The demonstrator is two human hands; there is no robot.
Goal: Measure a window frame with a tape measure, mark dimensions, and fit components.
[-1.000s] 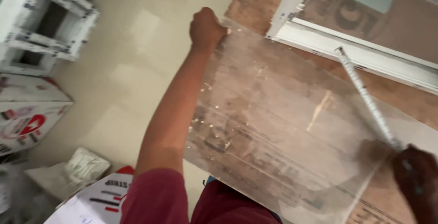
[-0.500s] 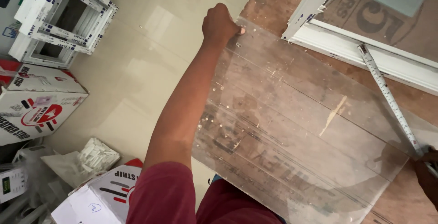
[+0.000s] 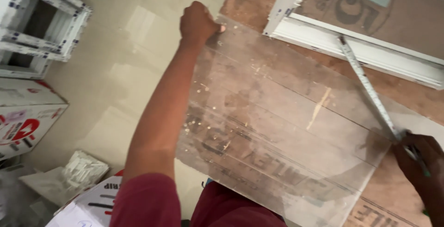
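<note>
From the head camera, the only view, the person is holding one clear glass sheet flat on a brown worktop, and everything here is placed against that sheet. The left hand is clenching the sheet's far left corner, fingers curled tight over the edge. The right hand is sitting at the sheet's right edge, fingers closed narrow around one tape measure and what looks like a green pen; the tape's strip is running from that hand up and away along the sheet's right side toward one white window frame lying just beyond the sheet.

By the look of it, the step in hand is measuring or marking the sheet along its right edge. The next move is calling for the left hand to keep the sheet from sliding while the tape is lying straight and flat.

Left of the sheet, down on the pale floor, more white frames are stacking up; their number I cannot tell. Two printed cartons are showing, one far left and one near the person's sleeve.
</note>
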